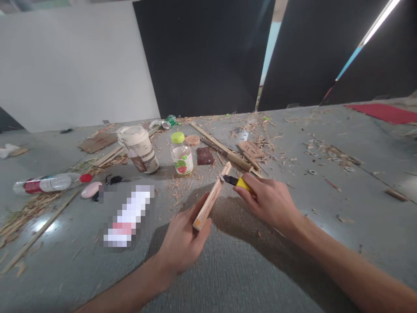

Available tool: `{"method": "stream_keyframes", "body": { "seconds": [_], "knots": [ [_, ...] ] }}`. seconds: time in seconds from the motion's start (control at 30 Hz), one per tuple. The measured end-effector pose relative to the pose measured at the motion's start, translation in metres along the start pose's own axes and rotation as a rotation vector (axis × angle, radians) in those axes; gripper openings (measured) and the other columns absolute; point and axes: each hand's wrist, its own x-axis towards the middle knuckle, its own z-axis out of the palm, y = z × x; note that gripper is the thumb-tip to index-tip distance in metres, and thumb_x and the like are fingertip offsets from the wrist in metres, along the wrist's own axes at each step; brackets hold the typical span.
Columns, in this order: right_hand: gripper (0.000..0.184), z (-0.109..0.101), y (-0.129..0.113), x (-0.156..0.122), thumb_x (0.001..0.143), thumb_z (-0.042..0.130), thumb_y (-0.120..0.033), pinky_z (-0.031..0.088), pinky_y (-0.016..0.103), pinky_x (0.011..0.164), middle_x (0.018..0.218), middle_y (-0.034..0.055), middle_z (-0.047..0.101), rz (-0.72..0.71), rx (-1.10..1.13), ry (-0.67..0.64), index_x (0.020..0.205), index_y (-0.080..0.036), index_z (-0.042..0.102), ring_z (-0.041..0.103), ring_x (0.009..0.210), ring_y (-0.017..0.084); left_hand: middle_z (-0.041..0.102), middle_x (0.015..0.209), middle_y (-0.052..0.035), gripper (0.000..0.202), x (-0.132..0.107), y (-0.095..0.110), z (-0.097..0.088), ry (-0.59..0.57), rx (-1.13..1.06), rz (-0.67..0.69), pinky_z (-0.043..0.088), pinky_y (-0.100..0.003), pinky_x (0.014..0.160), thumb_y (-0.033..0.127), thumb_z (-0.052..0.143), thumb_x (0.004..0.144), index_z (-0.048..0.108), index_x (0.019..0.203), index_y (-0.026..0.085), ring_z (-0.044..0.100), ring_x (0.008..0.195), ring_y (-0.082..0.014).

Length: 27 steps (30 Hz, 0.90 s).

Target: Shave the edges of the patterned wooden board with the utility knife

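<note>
The left hand (184,239) is closed around the near part of a wooden stick (212,198), held slanting above the grey surface (208,282). The right hand (272,199) grips a yellow-handled knife (243,184), blade against the stick's far end. Beyond stand a jar (182,157) and a cup (139,150), with wood shavings (176,188) scattered around.

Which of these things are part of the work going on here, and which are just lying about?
Part of the work:
- wooden stick, in the left hand
- yellow-handled knife, in the right hand, at the stick's far end

Apparently just lying about:
- lidded cup
- green-lidded jar
- red-capped bottle
- green can
</note>
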Motion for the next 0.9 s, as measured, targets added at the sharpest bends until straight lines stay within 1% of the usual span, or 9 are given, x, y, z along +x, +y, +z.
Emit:
{"method": "stream_keyframes", "body": {
  "seconds": [0.1, 0.2, 0.3, 0.37, 0.43, 0.57, 0.63, 0.73, 0.9],
  "knots": [
    [0.050, -0.002, 0.019, 0.005, 0.103, 0.033, -0.061, 0.019, 0.029, 0.054, 0.063, 0.0026, 0.059, 0.136, -0.034, 0.007, 0.081, -0.022, 0.055, 0.044, 0.050, 0.014, 0.071, 0.097, -0.0049, 0.055, -0.002, 0.002, -0.002, -0.012, 0.004, -0.007, 0.049, -0.033, 0.072, 0.025, 0.047, 0.099, 0.044, 0.154, 0.020, 0.064, 0.082, -0.0189],
    [0.050, -0.009, 0.048, 0.010, 0.101, 0.036, -0.061, 0.022, 0.030, 0.055, 0.055, 0.0013, 0.052, 0.322, -0.032, 0.020, 0.070, -0.023, 0.048, 0.039, 0.049, 0.014, 0.069, 0.090, -0.0031, 0.054, -0.003, 0.003, -0.004, -0.029, -0.016, -0.003, 0.043, -0.027, 0.061, 0.026, 0.046, 0.100, 0.044, 0.153, 0.020, 0.060, 0.073, -0.0160],
    [0.047, -0.014, 0.058, 0.011, 0.101, 0.039, -0.056, 0.024, 0.030, 0.055, 0.053, -0.0004, 0.046, 0.366, -0.015, 0.074, 0.067, -0.025, 0.041, 0.035, 0.049, 0.014, 0.063, 0.076, -0.0005, 0.042, -0.004, 0.002, -0.005, -0.018, -0.020, -0.004, 0.037, -0.026, 0.054, 0.028, 0.046, 0.101, 0.056, 0.141, 0.017, 0.054, 0.062, -0.0139],
    [0.043, -0.015, 0.045, 0.008, 0.102, 0.039, -0.053, 0.025, 0.030, 0.054, 0.053, -0.0015, 0.045, 0.297, 0.045, 0.074, 0.069, -0.024, 0.042, 0.037, 0.049, 0.014, 0.062, 0.072, -0.0001, 0.037, -0.004, 0.001, -0.005, 0.003, -0.011, -0.001, 0.039, -0.026, 0.056, 0.028, 0.046, 0.102, 0.062, 0.133, 0.016, 0.053, 0.060, -0.0135],
    [0.039, -0.013, 0.019, 0.000, 0.103, 0.040, -0.050, 0.027, 0.029, 0.053, 0.056, -0.0022, 0.048, 0.153, 0.158, 0.016, 0.075, -0.024, 0.045, 0.041, 0.048, 0.013, 0.067, 0.078, -0.0014, 0.039, -0.003, -0.002, -0.004, 0.018, -0.016, 0.013, 0.045, -0.027, 0.062, 0.026, 0.048, 0.101, 0.059, 0.137, 0.017, 0.059, 0.065, -0.0146],
    [0.032, -0.010, -0.034, -0.022, 0.104, 0.043, -0.046, 0.027, 0.028, 0.049, 0.060, -0.0030, 0.052, -0.147, 0.331, -0.124, 0.082, -0.023, 0.047, 0.045, 0.047, 0.012, 0.074, 0.104, -0.0057, 0.054, -0.001, -0.008, -0.001, 0.037, -0.043, 0.058, 0.054, -0.031, 0.078, 0.022, 0.050, 0.099, 0.045, 0.153, 0.022, 0.071, 0.089, -0.0192],
    [0.031, -0.009, -0.051, -0.030, 0.104, 0.044, -0.045, 0.027, 0.029, 0.049, 0.062, -0.0028, 0.054, -0.223, 0.367, -0.151, 0.083, -0.023, 0.047, 0.047, 0.049, 0.012, 0.072, 0.119, -0.0072, 0.056, -0.002, -0.011, 0.000, 0.036, -0.042, 0.080, 0.056, -0.033, 0.084, 0.023, 0.050, 0.099, 0.042, 0.155, 0.024, 0.071, 0.101, -0.0216],
    [0.032, -0.009, -0.058, -0.034, 0.105, 0.043, -0.045, 0.027, 0.030, 0.049, 0.063, -0.0029, 0.056, -0.277, 0.350, -0.159, 0.084, -0.022, 0.048, 0.049, 0.048, 0.012, 0.068, 0.131, -0.0078, 0.060, -0.003, -0.013, 0.001, 0.033, -0.005, 0.120, 0.057, -0.037, 0.090, 0.023, 0.050, 0.098, 0.038, 0.157, 0.026, 0.070, 0.111, -0.0242],
    [0.035, -0.008, -0.035, -0.024, 0.106, 0.040, -0.047, 0.025, 0.031, 0.050, 0.062, -0.0013, 0.057, -0.269, 0.127, -0.010, 0.084, -0.021, 0.050, 0.050, 0.048, 0.013, 0.072, 0.123, -0.0077, 0.061, -0.002, -0.008, 0.000, 0.023, 0.038, 0.058, 0.060, -0.040, 0.088, 0.024, 0.048, 0.097, 0.039, 0.157, 0.023, 0.073, 0.100, -0.0235]
  ]
}}
